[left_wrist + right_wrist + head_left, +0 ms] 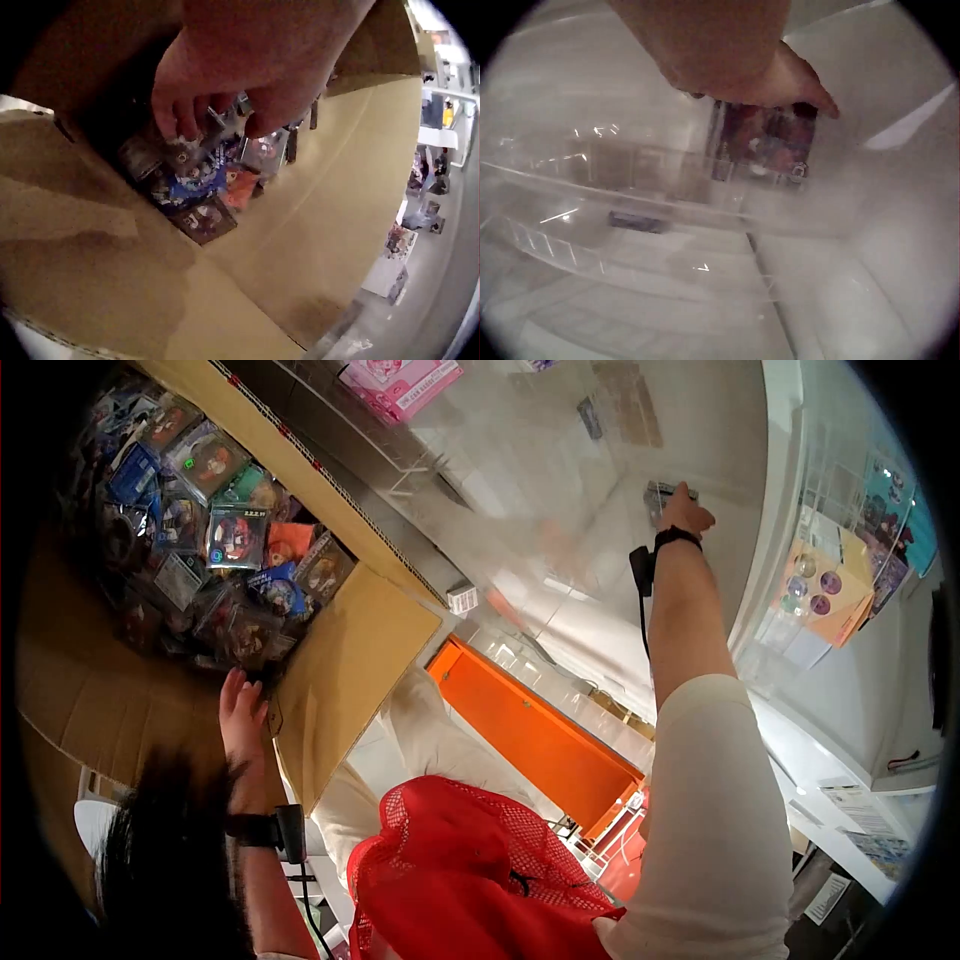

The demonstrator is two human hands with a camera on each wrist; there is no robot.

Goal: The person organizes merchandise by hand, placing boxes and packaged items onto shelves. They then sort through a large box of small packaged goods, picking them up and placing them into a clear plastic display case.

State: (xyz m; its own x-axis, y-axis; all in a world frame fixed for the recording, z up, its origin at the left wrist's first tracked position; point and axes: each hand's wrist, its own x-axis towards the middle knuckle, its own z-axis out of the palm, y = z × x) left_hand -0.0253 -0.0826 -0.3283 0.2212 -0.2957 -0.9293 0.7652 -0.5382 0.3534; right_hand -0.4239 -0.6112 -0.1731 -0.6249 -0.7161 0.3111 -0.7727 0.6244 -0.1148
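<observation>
In the head view, my right hand point(688, 520) reaches into a clear-walled display bin and pinches a small flat plastic-wrapped packet point(657, 498). The right wrist view shows that packet's dark red and purple printed face point(769, 142) under the hand, with the thumb along its edge. My left hand point(243, 718) is at the near side of a large cardboard box point(365, 645), fingers loosely extended. Clear-wrapped packets point(236, 538) with colourful character prints are heaped inside it. From the left wrist, the fingers hang over the heap, overlapping a blue packet point(196, 180).
A pink box point(398, 385) lies at the top of the head view, near a clear divider. An orange cabinet point(540, 730) stands below. At right is a shelf with a yellow-orange package point(825, 580). A red mesh garment point(470, 860) covers my front.
</observation>
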